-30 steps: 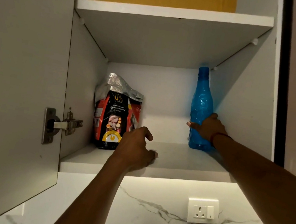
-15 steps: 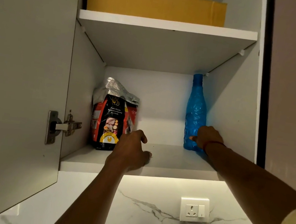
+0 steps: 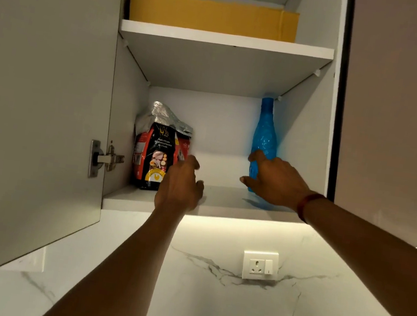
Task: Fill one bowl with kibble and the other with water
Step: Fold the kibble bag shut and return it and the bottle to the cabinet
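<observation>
A black-and-red kibble bag (image 3: 155,150) with a crumpled silver top stands at the left of the lower cupboard shelf (image 3: 222,200). A blue plastic water bottle (image 3: 265,134) stands upright at the shelf's right. My left hand (image 3: 180,184) hovers over the shelf edge just right of the bag, fingers loosely curled and holding nothing. My right hand (image 3: 275,184) is spread in front of the bottle's lower half and hides its base. One fingertip lies against the bottle, but the hand is not closed around it. No bowl is in view.
The cupboard door (image 3: 36,105) stands open at the left, its hinge beside the bag. A yellow cardboard box (image 3: 212,15) fills the upper shelf. Below is a white marble wall with a socket (image 3: 259,265). A closed door panel (image 3: 404,106) is at the right.
My right hand has loosened from around the bottle's base and now lies spread in front of it. My left hand has lifted off the shelf edge toward the kibble bag.
</observation>
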